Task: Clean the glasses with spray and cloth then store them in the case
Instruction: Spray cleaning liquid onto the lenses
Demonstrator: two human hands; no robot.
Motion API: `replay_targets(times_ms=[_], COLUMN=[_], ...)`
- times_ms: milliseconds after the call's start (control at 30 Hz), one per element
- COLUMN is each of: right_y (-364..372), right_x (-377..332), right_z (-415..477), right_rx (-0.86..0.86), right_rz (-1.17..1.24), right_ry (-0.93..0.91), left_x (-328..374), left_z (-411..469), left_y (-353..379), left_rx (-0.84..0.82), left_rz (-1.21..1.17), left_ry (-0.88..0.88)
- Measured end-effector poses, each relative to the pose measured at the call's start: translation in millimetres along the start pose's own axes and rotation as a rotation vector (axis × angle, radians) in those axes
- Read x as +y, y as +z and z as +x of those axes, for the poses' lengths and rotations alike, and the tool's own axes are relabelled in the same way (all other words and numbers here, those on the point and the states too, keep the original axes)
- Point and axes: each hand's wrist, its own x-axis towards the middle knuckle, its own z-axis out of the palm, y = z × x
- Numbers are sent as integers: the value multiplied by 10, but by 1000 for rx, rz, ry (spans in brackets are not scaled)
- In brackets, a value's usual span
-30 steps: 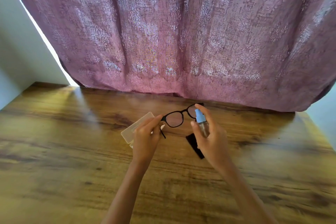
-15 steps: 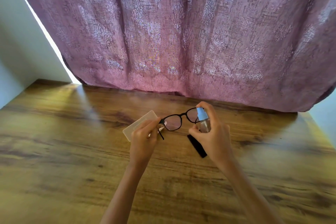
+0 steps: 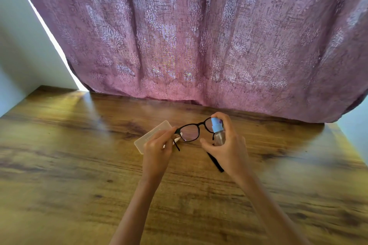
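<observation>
The left hand [image 3: 157, 152] pinches the black glasses [image 3: 190, 133] at their left corner, with the fingers curled round the frame. It holds them up a little above the desk [image 3: 79, 165]. One thin arm of the glasses hangs down just below the fingers. The right hand [image 3: 229, 149] grips a small spray bottle [image 3: 217, 132] that has a blue top and a clear body. The first finger bends over the blue top and the thumb sits on the near side. The bottle stands upright, right in front of the right lens, so it hides part of it. Under the right hand a black cloth [image 3: 216, 162] lies flat on the desk, and the hand covers most of it. Behind the left hand a pale, see-through case [image 3: 151, 135] lies on the desk, with the fingers hiding one end. I cannot tell if the case is open. The desk is brown wood with dark lines in it. A pink curtain [image 3: 199, 36] with a flower pattern hangs behind the far edge of the desk. A pale wall [image 3: 20, 55] is at the left, with a bright strip of light beside the curtain.
</observation>
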Motion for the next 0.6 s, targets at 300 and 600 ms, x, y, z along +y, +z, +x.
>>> replay_targets(times_ms=[300, 600], right_y=[58, -74], right_x=[53, 578], right_z=[-84, -33], right_rx=[92, 88], right_rz=[57, 205], right_ry=[39, 205], left_x=[-24, -16], left_z=[2, -14], left_y=[11, 7], left_rx=[-6, 6], left_rz=[-2, -1], left_ry=[3, 19])
